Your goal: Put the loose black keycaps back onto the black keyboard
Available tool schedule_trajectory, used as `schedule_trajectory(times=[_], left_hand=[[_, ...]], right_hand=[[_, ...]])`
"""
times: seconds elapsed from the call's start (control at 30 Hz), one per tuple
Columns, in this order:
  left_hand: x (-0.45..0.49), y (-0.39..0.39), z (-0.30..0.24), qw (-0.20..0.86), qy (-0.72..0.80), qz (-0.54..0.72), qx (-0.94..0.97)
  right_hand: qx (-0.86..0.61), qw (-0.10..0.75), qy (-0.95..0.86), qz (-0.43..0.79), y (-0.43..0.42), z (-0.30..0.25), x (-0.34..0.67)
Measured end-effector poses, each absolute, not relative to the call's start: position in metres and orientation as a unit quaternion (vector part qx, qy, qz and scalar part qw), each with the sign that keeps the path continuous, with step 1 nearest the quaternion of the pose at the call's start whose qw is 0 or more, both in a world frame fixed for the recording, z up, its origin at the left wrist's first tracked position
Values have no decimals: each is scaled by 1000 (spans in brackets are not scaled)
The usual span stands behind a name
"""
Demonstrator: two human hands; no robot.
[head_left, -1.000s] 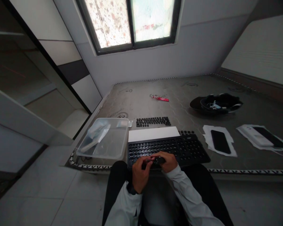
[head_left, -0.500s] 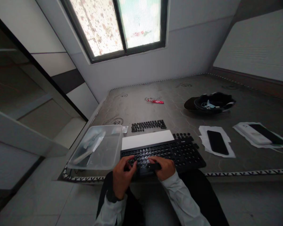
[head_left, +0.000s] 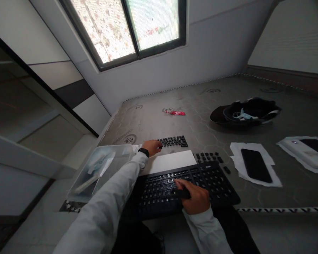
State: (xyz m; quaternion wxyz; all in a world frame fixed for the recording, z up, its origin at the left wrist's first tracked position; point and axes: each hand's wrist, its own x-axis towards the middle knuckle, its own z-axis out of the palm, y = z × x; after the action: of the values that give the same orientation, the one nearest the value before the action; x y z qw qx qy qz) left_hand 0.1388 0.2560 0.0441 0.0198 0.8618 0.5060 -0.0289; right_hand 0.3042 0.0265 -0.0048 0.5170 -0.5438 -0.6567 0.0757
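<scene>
A black keyboard [head_left: 214, 178] lies at the near edge of a grey mattress-like surface [head_left: 196, 106]. My right hand [head_left: 194, 197] rests on its lower middle, fingers curled round a small dark tool I cannot make out. My left hand [head_left: 152, 147] reaches far forward to a block of loose black keycaps [head_left: 174, 141] laid out beyond a white sheet [head_left: 171, 161]. Its fingers are bent over the left end of the keycaps. A second small cluster of keycaps [head_left: 208, 156] sits just behind the keyboard.
A clear plastic tray [head_left: 100, 169] with items inside stands left of the keyboard. A black phone on white paper [head_left: 254, 168] and a white device [head_left: 304, 151] lie to the right. A black cap [head_left: 246, 111] and a red wrapper [head_left: 176, 113] lie farther back.
My left hand left the keyboard's front edge and stretched forward to the loose keycaps. My right hand stayed on the keyboard. The camera moved closer and tilted.
</scene>
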Motion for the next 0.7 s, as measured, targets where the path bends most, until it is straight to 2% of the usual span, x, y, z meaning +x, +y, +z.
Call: schedule_trajectory(times=[0.3, 0.7], left_hand=[[167, 311, -14, 11, 492, -163, 855], [166, 321, -29, -3, 469, -188, 863]], right_hand=[[-551, 526, -639, 106, 30, -7, 310], [-539, 539, -631, 143, 31, -5, 308]])
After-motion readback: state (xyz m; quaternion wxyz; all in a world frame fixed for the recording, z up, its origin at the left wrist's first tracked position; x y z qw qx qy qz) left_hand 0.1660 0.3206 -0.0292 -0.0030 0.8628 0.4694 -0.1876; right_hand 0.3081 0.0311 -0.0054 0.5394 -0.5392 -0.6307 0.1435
